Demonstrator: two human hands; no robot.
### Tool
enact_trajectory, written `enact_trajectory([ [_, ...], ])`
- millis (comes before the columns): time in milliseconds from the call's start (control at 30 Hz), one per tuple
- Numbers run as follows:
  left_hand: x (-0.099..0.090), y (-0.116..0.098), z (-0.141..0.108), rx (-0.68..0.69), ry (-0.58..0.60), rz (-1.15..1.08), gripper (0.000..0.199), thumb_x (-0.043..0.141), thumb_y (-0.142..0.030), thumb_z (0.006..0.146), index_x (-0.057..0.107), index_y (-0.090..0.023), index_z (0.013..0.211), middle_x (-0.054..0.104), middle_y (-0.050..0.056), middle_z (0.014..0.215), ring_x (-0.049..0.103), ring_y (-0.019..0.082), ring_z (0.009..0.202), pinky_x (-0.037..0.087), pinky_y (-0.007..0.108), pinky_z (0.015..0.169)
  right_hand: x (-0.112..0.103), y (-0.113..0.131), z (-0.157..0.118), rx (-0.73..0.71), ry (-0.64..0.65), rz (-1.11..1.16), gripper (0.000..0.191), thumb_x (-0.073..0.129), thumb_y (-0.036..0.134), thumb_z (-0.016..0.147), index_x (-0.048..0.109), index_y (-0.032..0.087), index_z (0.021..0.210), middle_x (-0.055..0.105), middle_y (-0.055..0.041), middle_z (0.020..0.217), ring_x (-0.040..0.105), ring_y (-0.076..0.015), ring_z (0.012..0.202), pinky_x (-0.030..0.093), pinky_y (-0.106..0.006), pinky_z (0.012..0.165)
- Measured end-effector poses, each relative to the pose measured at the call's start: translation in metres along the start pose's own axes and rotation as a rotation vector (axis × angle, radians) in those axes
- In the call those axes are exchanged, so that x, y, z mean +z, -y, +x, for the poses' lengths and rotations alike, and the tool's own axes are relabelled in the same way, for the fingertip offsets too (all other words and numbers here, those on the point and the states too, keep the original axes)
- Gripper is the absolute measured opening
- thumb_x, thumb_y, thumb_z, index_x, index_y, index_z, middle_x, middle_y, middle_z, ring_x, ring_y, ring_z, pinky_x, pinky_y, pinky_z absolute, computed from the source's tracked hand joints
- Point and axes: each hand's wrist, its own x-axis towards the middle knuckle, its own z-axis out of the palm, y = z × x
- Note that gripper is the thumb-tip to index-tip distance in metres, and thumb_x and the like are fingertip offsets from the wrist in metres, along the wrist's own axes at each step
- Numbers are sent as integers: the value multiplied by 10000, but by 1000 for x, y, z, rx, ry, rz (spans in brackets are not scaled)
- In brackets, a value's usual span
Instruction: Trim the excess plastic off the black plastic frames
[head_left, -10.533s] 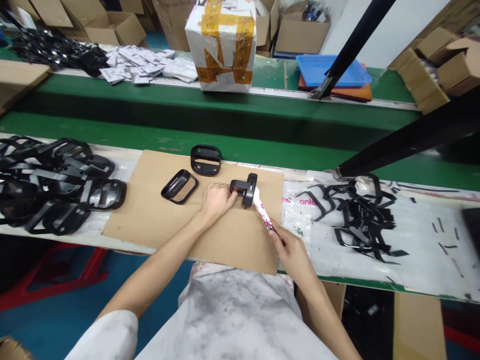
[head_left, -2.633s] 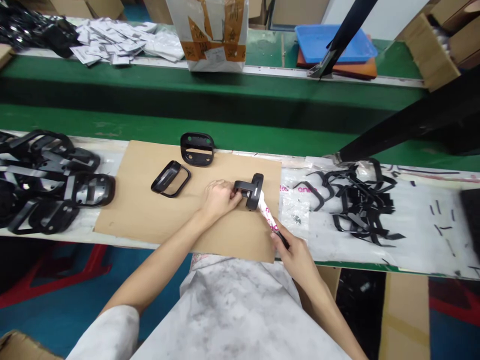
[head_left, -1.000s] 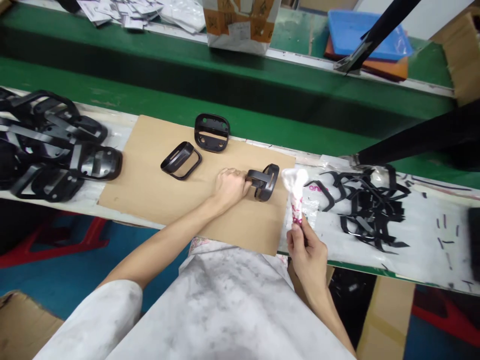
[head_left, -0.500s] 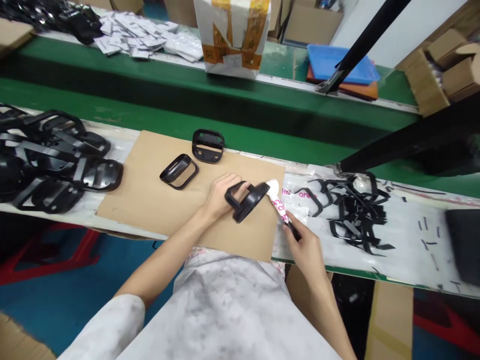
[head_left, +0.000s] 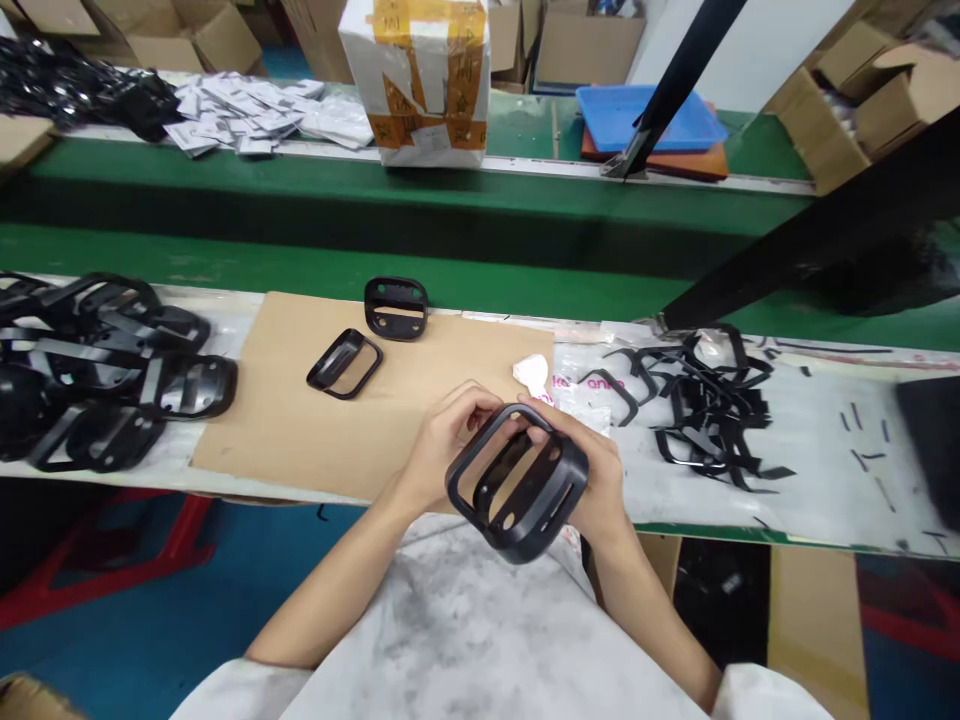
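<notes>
A black plastic frame (head_left: 536, 500) with an open window, slots and small round holes is tilted up in front of my body. My left hand (head_left: 444, 440) grips its far left side, fingers curled at the rim. My right hand (head_left: 596, 465) is closed on its right side, with fingers reaching over the far edge. Just beyond my right fingers is the white head of a tool (head_left: 531, 371) with a pink-lettered wrap; its handle is hidden behind that hand. Two similar frames, one tilted (head_left: 345, 364) and one farther back (head_left: 396, 309), lie on the cardboard sheet (head_left: 285, 440).
More black frames (head_left: 112, 370) are heaped at the left. Thin black strips (head_left: 705, 410) lie piled on the right. A black post (head_left: 795, 230) slants over the bench. Behind stand a taped white box (head_left: 416, 85), a blue tray (head_left: 649, 118) and white packets (head_left: 244, 110).
My right hand has moved from the tool's handle to the black frame, now held in both hands. The frame has come nearer my body and turned to show its window.
</notes>
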Motion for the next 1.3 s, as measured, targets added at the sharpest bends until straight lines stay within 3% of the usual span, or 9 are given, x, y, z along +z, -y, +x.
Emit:
enact_trajectory([
  [200,-18,13,-4,-347,43,-343,291,699,-456,925,675,-166,930,665,33,856,600,145,770,473,261,734,-6,-4,4,-101,-25,-14,426,617,144,1014,645,314,1404,787,-28,1125,764,-200,974,626,-333,882],
  [333,-23,18,-17,-478,100,-607,408,665,-532,930,723,-129,896,702,72,812,627,166,711,499,282,690,-8,-8,8,-111,-22,-33,428,604,139,1020,639,319,1406,786,-21,1122,761,-190,986,616,-325,909],
  [467,-17,19,-35,-482,94,-919,383,651,-488,950,783,-138,1033,769,130,962,702,212,852,539,304,769,-6,-22,20,-31,-24,0,307,614,214,1024,699,268,1314,798,-32,1072,766,-200,962,619,-326,895],
  [600,-17,13,-44,-359,115,-999,411,652,-408,958,729,-191,1299,715,161,1309,679,260,1146,537,326,909,-6,-48,53,167,-120,155,256,646,394,998,753,197,1120,795,-57,936,746,-192,727,641,-320,714],
  [800,-27,1,-41,-138,217,-760,725,801,-385,850,541,-278,1518,498,143,1592,457,345,1472,415,429,1159,-5,-94,104,300,7,229,398,741,552,859,754,167,958,785,-82,887,715,-207,640,613,-326,603],
  [933,-26,3,-38,-100,277,-601,1042,867,-436,782,282,-356,1640,239,106,1727,181,355,1602,193,528,1294,3,-110,104,289,-55,182,379,708,550,876,728,172,860,775,-74,814,672,-193,580,592,-326,583],
  [1000,-26,5,-36,-92,294,-541,1138,866,-488,768,173,-366,1662,176,103,1743,123,354,1611,149,555,1302,5,-113,97,279,-114,173,354,689,528,905,716,178,865,768,-61,797,687,-197,621,598,-327,628],
  [1133,-27,11,-33,-99,253,-356,1087,739,-599,852,74,-348,1674,195,117,1738,185,333,1602,222,549,1295,5,-114,87,231,-152,94,351,681,506,925,731,174,820,757,-57,763,714,-219,694,593,-328,680],
  [1300,-27,45,-31,-128,73,491,803,633,-513,950,303,-247,1632,270,139,1713,186,321,1607,175,566,1309,6,-120,84,217,-185,94,357,709,528,901,740,173,878,745,-40,743,702,-216,668,589,-338,676],
])
